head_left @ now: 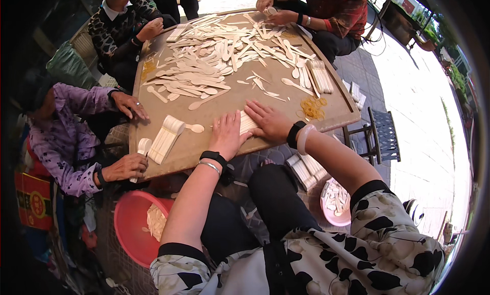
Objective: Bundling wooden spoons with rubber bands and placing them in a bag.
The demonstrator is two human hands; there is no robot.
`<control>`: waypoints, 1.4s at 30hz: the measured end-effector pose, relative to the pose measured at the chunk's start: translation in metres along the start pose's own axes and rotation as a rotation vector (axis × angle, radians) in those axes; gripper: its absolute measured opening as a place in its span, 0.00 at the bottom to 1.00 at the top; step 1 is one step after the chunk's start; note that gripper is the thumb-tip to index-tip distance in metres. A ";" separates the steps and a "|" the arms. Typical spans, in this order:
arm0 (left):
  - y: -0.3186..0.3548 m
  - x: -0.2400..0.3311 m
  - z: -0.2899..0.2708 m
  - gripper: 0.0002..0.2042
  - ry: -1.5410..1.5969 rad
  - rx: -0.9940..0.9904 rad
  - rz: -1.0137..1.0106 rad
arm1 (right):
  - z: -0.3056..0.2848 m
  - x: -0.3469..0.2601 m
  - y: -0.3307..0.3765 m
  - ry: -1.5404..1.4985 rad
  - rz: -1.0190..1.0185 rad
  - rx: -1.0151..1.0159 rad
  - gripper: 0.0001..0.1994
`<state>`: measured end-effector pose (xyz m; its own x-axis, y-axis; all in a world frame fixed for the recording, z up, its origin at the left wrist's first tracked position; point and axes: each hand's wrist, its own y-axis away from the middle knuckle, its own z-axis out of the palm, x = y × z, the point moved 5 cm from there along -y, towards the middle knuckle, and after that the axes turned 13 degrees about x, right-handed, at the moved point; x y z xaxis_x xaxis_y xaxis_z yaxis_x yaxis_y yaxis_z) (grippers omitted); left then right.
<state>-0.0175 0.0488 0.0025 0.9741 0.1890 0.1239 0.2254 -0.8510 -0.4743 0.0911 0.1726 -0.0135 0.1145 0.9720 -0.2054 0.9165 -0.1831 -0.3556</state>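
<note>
My left hand (225, 135) and my right hand (269, 122) press from both sides on a row of pale wooden spoons (247, 123) at the near edge of the brown table (286, 134). Their fingers lie over the row and cover most of it. Just left of my left hand is a loose wooden spoon (195, 128). Beside that lies a banded bundle of wooden spoons (166, 139). A heap of loose wooden spoons (204, 65) spreads over the far half of the table. Yellow rubber bands (312, 108) are piled to the right of my right hand.
At the left, a person in a purple sleeve (76, 103) holds some spoons. Two more people work at the far side. Another bundle (319, 76) lies near the right edge. Below stand a red basin (130, 228), a pink bowl (332, 218) and stacked bundles (306, 170).
</note>
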 end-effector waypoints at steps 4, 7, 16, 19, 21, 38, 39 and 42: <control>0.004 -0.002 -0.001 0.37 -0.015 -0.001 0.012 | -0.002 -0.007 -0.004 -0.013 0.011 0.003 0.38; 0.006 -0.003 -0.002 0.36 -0.017 0.017 0.011 | -0.003 -0.009 -0.001 0.001 0.009 -0.001 0.37; 0.006 -0.007 0.009 0.35 0.027 0.009 0.008 | 0.005 -0.008 -0.005 -0.197 0.236 -0.002 0.35; 0.007 -0.006 0.007 0.35 0.055 0.056 0.024 | -0.009 0.028 -0.008 -1.090 0.824 0.154 0.36; 0.004 -0.003 0.005 0.35 0.098 0.044 0.008 | -0.007 0.033 -0.004 -1.138 0.900 0.290 0.37; 0.007 -0.008 0.006 0.37 0.074 0.047 0.011 | 0.015 0.026 -0.025 -1.085 0.806 0.254 0.43; 0.007 -0.009 0.006 0.37 0.065 0.054 0.005 | 0.015 0.027 -0.026 -1.084 0.806 0.257 0.43; 0.006 -0.006 0.009 0.37 0.039 0.051 0.010 | 0.010 0.034 -0.022 -1.341 0.930 0.288 0.38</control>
<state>-0.0221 0.0472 -0.0085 0.9753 0.1600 0.1522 0.2167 -0.8264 -0.5197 0.0709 0.2086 -0.0214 0.0161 -0.2610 -0.9652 0.6141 -0.7592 0.2155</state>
